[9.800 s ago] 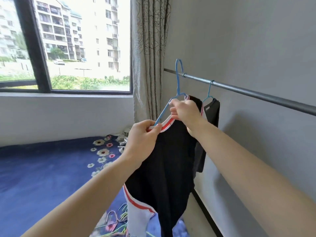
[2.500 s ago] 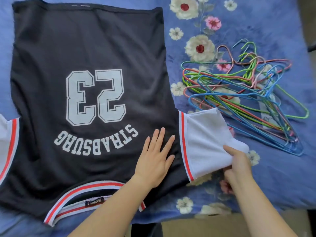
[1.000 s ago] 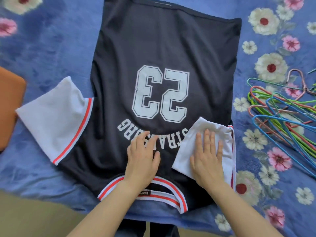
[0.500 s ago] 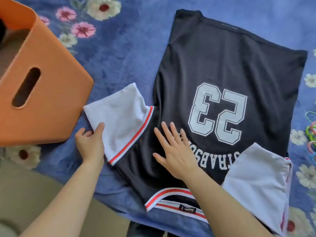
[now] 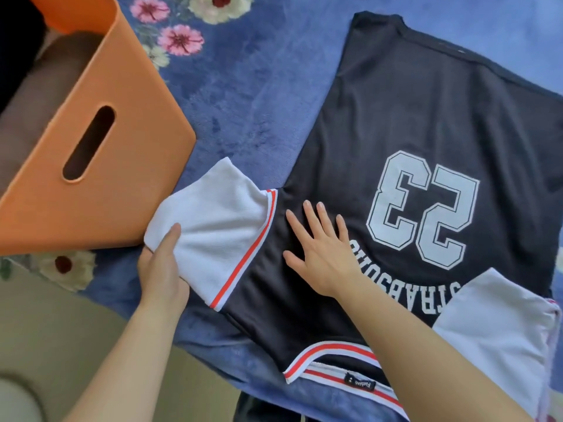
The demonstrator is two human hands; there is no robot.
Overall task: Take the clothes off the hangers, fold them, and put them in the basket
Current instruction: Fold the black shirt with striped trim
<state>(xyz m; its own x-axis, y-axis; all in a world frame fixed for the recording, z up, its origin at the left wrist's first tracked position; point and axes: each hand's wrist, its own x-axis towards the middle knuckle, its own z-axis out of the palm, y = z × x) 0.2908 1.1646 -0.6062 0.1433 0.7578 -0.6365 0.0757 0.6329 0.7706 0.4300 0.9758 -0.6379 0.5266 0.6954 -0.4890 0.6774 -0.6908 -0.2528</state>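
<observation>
Now | left hand (image 5: 161, 269) pinches white mesh sleeve (image 5: 219, 214) | right hand (image 5: 320, 248) flat on black 23 jersey (image 5: 426, 102)

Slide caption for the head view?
Left hand grips white sleeve beside orange basket; right hand flat on black jersey.

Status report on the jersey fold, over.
Left hand pinches white sleeve edge. Right hand flat on jersey, open. Other sleeve folded in. Orange basket beside gripped sleeve, nothing blocking the fold.
</observation>
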